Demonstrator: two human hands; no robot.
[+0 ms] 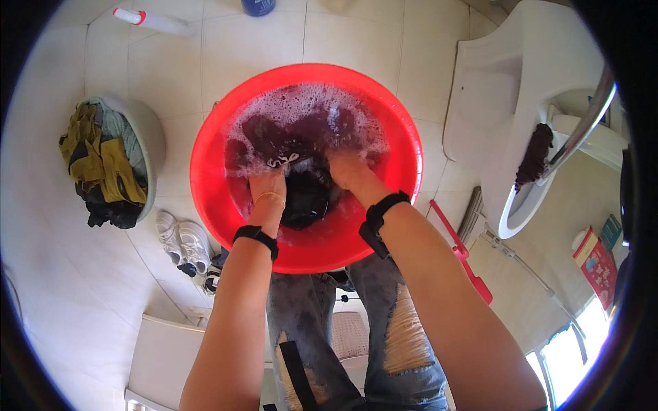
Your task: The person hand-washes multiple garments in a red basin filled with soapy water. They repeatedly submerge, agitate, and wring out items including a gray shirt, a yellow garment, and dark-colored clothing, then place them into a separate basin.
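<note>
A large red plastic basin [308,262] holds soapy, dark-tinted water. Black fabric [306,200] bulges wet and shiny between my wrists, and a piece with white lettering floats just above it. My left hand [267,185] is dipped in at the fabric's left side, its fingers hidden by water and cloth. On the other side my right hand [345,167] reaches under the surface against the dark cloth; its fingers are also out of sight. Whether either hand grips the cloth cannot be made out. White suds [308,95] gather along the basin's far side.
To the left a pale tub [153,154] is heaped with mustard, grey-green and black clothes [115,169]. White sneakers [193,241] stand below it. A white washbasin [493,97] with a dark cloth [534,156] is at right, near a red long-handled tool [460,251]. A white bottle [151,21] lies on the tiles.
</note>
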